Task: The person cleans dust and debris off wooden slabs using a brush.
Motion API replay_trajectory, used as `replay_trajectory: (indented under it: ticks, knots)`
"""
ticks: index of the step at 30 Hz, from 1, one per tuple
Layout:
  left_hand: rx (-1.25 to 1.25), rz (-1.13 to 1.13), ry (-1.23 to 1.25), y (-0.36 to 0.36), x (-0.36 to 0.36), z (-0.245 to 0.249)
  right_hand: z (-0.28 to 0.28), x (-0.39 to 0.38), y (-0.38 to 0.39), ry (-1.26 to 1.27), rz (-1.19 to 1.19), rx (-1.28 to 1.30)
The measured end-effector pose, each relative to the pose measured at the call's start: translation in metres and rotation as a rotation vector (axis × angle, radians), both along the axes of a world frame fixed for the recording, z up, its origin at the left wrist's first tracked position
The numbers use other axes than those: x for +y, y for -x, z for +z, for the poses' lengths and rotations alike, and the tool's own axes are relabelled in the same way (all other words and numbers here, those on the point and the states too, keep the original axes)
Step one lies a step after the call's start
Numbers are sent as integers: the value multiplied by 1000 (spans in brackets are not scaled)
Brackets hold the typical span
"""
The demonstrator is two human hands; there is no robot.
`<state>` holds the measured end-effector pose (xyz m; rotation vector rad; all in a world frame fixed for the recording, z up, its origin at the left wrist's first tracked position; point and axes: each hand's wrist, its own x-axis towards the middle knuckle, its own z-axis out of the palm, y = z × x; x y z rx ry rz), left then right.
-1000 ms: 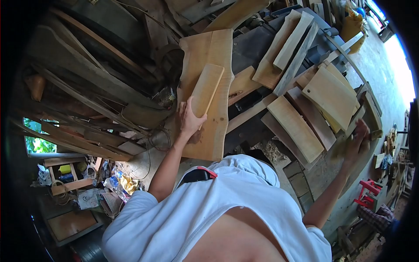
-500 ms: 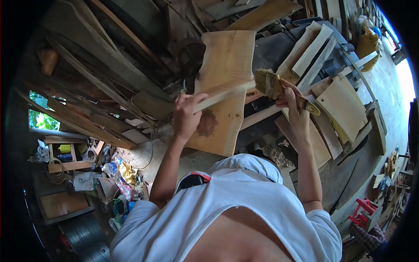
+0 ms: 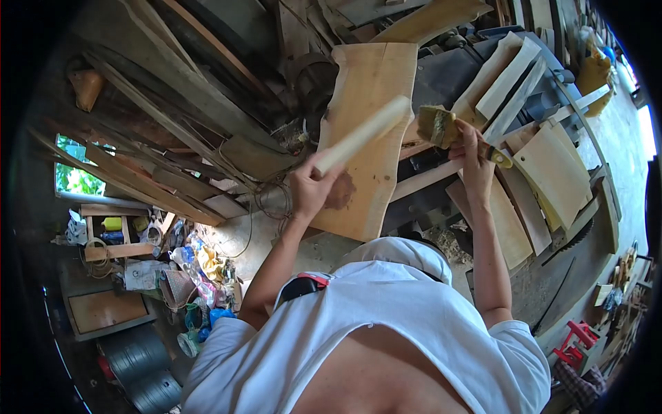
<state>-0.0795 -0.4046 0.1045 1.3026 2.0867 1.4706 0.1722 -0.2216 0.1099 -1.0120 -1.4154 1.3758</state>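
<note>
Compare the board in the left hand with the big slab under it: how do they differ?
The held board is narrow, pale and held tilted in the left hand; the slab is wide, wavy-edged, with a dark patch, lying underneath. Both are bare light wood.

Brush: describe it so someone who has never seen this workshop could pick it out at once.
Find the big pale slab at top centre. Off its right edge the right hand grips the brush, close to the narrow board held up by the left hand. It alone has a tuft of bristles; its neighbours are flat wood.
</note>
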Motion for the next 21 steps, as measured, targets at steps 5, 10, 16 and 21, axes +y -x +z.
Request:
replay_trajectory:
  ticks: [5,10,16,21]
  knots:
    - [-553,57,-3,14,8,2,3,17,13,-56,-11,31]
    - [-802,141,128,-5,7,-5,-18,29,44,-306,60,-295]
    - [-1115,177,-77,-3,23,-16,-7,1,77,-525,155,-368]
    - [-1210,49,-236,3,32,-21,28,-56,101,-491,423,-81]
